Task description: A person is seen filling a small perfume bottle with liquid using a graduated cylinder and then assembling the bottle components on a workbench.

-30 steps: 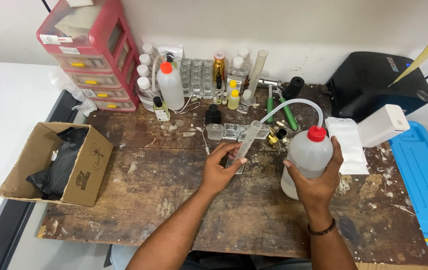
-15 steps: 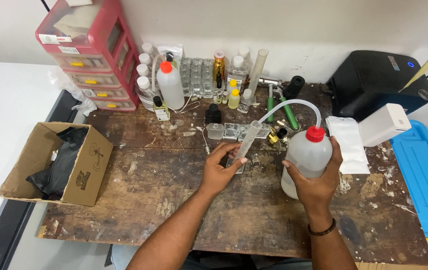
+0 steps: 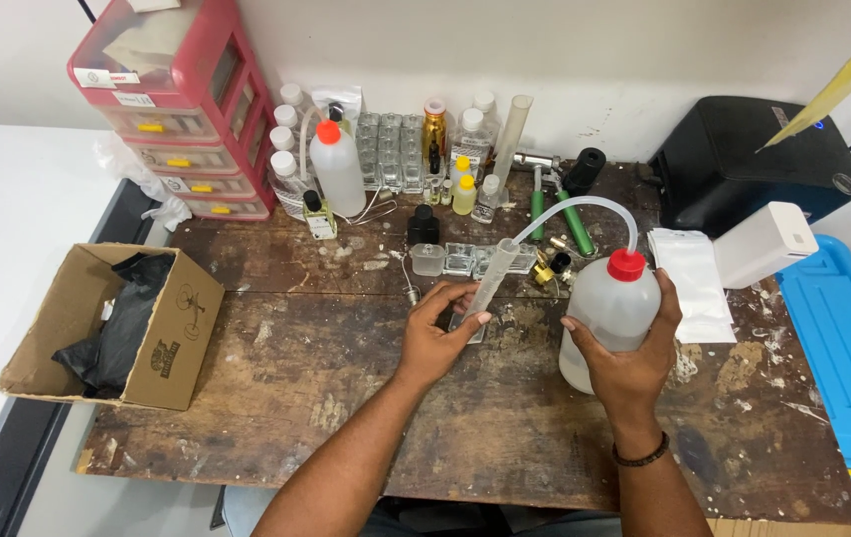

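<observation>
My left hand [image 3: 438, 336] grips a narrow clear cylinder [image 3: 491, 279], fingers closed round its lower part. The cylinder's long axis tilts, its open top leaning up and to the right, away from me. My right hand [image 3: 627, 363] is clamped on a squeeze bottle [image 3: 609, 310] with a red cap [image 3: 626, 265], upright, just right of the cylinder. The bottle's clear tube [image 3: 567, 211] arches up from the cap and leftward, its tip meeting the cylinder's top. The hands are apart; the left is nearer the cylinder. Small glass vials [image 3: 465, 258] sit just beyond it.
</observation>
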